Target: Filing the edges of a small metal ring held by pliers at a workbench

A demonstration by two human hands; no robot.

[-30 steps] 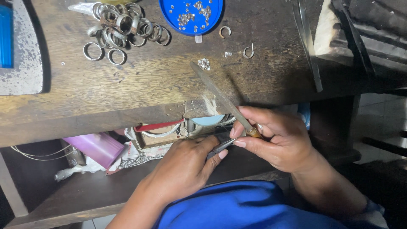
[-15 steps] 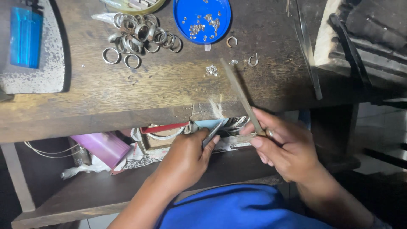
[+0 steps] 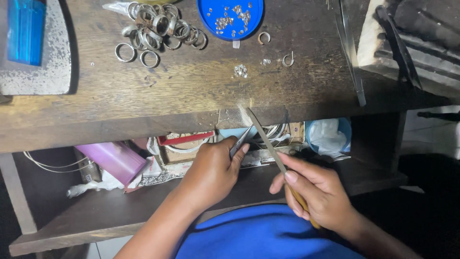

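Item 1. Long flat grey metal file with a yellowish wooden handle [image 3: 268, 144]: held in the right hand [image 3: 318, 196], fingers wrapped round the handle, forefinger laid along the blade. Long axis runs from the hand at 5 o'clock up to the tip at 11 o'clock; the tip reaches the worn notch in the front edge of the dark wooden workbench [image 3: 191, 96].

Item 2. Slim grey metal tool, pliers or a clamp [image 3: 239, 142]: pinched in the left hand [image 3: 211, 175], fingers closed round it, nose pointing to 1 o'clock toward the file blade. Whatever small piece it grips cannot be made out. The nose lies just beside the blade, at its 9 o'clock; the left hand is the nearer to the bench notch.

Item 3. Heap of silver-coloured metal rings [image 3: 160, 29]: on the bench top at 11 o'clock of both hands, well apart from them.

Item 4. Round blue plastic lid holding small pale stones [image 3: 230, 17]: at 12 o'clock, with two open ring blanks [image 3: 275, 48] at its 4 o'clock.

Item 5. Blue translucent lighter [image 3: 26, 31]: on a grey slab, far 10 o'clock.

Item 6. Pink plastic box [image 3: 112, 160]: on the shelf under the bench, at 9 o'clock of the left hand, among wire and paper clutter. Nothing lies between the hands and the notch.
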